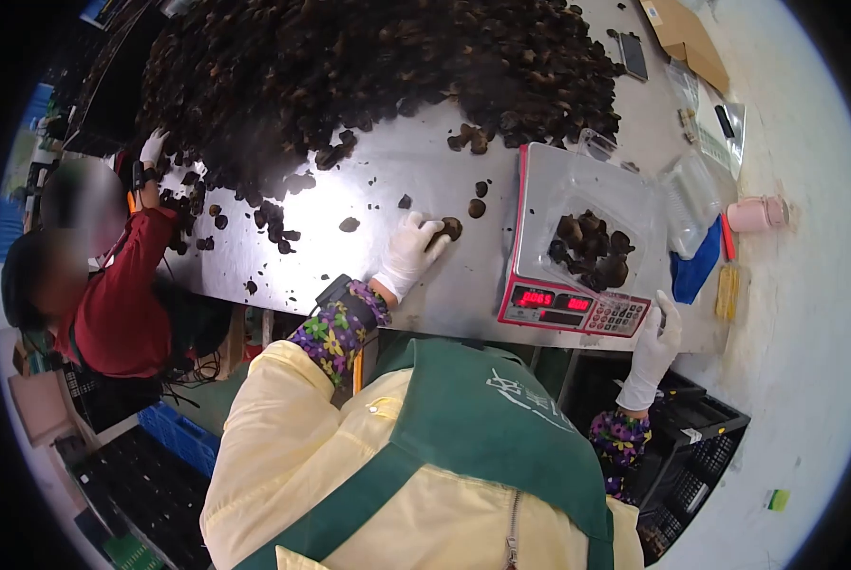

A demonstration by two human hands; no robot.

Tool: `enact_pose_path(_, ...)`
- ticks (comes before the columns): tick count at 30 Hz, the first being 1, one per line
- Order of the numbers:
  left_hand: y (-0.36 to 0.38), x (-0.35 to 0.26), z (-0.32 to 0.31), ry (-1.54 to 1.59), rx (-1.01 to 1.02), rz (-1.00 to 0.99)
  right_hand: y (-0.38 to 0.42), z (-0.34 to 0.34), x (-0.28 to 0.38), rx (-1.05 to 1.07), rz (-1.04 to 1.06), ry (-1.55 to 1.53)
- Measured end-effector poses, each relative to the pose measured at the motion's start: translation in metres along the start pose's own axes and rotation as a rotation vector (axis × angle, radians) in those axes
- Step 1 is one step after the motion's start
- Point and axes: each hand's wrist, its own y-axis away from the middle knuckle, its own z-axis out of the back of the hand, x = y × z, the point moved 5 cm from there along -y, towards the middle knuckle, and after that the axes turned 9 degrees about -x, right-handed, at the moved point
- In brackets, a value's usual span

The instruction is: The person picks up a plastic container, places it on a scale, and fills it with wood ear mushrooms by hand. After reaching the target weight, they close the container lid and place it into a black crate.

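Observation:
My left hand (411,255), in a white glove, reaches onto the metal table with its fingertips closed on a dark brown mushroom (453,228). Two more small dark pieces (477,207) lie just beyond it. My right hand (655,347), also gloved, is beside the lower right corner of a red-edged digital scale (523,237). Its thumb and fingers look slightly apart, with nothing visible between them. On the scale rests an open clear plastic box (639,249) holding a clump of dark mushrooms (589,249). The lit red display (538,298) appears to read 0.065.
A large heap of dark mushrooms (349,66) covers the table's far side. Stacked clear boxes (691,195), a blue cloth (693,266), a pink cup (758,215) and a phone (632,55) are at the right. At the left, a co-worker in a red sleeve (141,256) reaches towards the heap.

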Motion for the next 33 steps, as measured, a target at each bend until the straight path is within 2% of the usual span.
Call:
enact_pose_path(1,0.0,-0.007,0.001,0.003,0.007,-0.005,0.001,-0.001,0.0,0.005,-0.006,-0.003)
enact_pose_path(3,-0.007,-0.023,0.0,-0.236,0.033,-0.039,0.002,-0.003,-0.002,0.002,-0.009,-0.061)
enact_pose_path(6,-0.019,-0.032,-0.011,-0.26,0.151,-0.036,0.0,-0.004,0.001,0.009,0.009,-0.05)
enact_pose_path(7,-0.021,-0.035,-0.014,-0.268,0.107,-0.122,0.0,-0.004,0.007,-0.003,0.019,-0.034)
enact_pose_path(11,-0.006,-0.013,-0.04,-0.18,0.19,-0.105,0.001,-0.006,0.006,-0.016,0.015,-0.097)
enact_pose_path(14,-0.009,-0.012,-0.046,-0.187,0.158,-0.118,0.003,-0.004,0.001,-0.008,-0.021,-0.095)
enact_pose_path(17,-0.039,-0.023,-0.033,0.035,-0.056,0.042,0.006,0.0,-0.003,-0.031,-0.008,-0.083)
enact_pose_path(20,-0.07,-0.024,-0.044,0.015,-0.128,-0.006,0.005,0.004,-0.002,-0.054,-0.062,-0.132)
enact_pose_path(24,-0.084,-0.025,-0.071,-0.094,0.097,-0.008,0.003,0.007,0.002,-0.065,0.048,-0.027)
enact_pose_path(25,-0.085,-0.03,-0.069,-0.11,0.156,0.05,0.002,0.008,0.005,-0.075,0.047,-0.035)
enact_pose_path(30,-0.072,-0.01,-0.076,0.007,0.265,-0.063,0.004,0.008,0.003,-0.093,0.024,-0.027)
enact_pose_path(32,-0.067,0.0,-0.069,0.077,0.159,-0.014,0.004,0.008,0.004,-0.113,0.092,-0.012)
enact_pose_path(33,-0.067,-0.004,-0.057,0.099,0.085,0.078,0.005,0.007,0.005,-0.116,0.085,-0.011)
